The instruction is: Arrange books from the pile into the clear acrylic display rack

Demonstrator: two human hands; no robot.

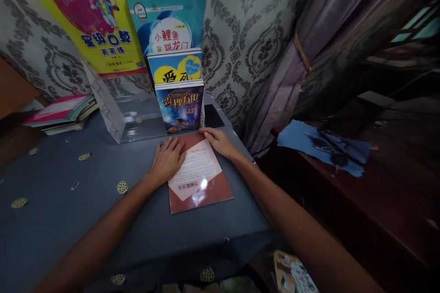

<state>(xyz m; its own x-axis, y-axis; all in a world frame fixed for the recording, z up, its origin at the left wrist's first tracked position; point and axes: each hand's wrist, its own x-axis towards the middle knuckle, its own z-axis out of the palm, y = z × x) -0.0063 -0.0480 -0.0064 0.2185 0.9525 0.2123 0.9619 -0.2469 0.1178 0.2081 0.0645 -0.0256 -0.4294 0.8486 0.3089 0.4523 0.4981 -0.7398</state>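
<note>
A thin brown book [220, 188] with a pale printed panel lies flat on the cloth-covered table. My left hand [168, 159] rests on its upper left edge, fingers stretched out and lying flat. At the book's far right corner is my right hand [219, 141], its fingers extended toward the base of the clear book rack [113, 112]; whether they touch the rack I cannot tell. Just beyond both hands, a dark blue book [180, 107] stands upright at the front of the rack. Behind it stand a yellow-and-blue book [175, 67] and a teal book [168, 18].
A large yellow workbook [103, 23] stands at the rack's left. Further left lies a book stack [65, 112]. A black flat object [213, 116] sits behind the rack. At right are a purple curtain [292, 64] and a blue cloth [302, 139] with tools on a dark red surface.
</note>
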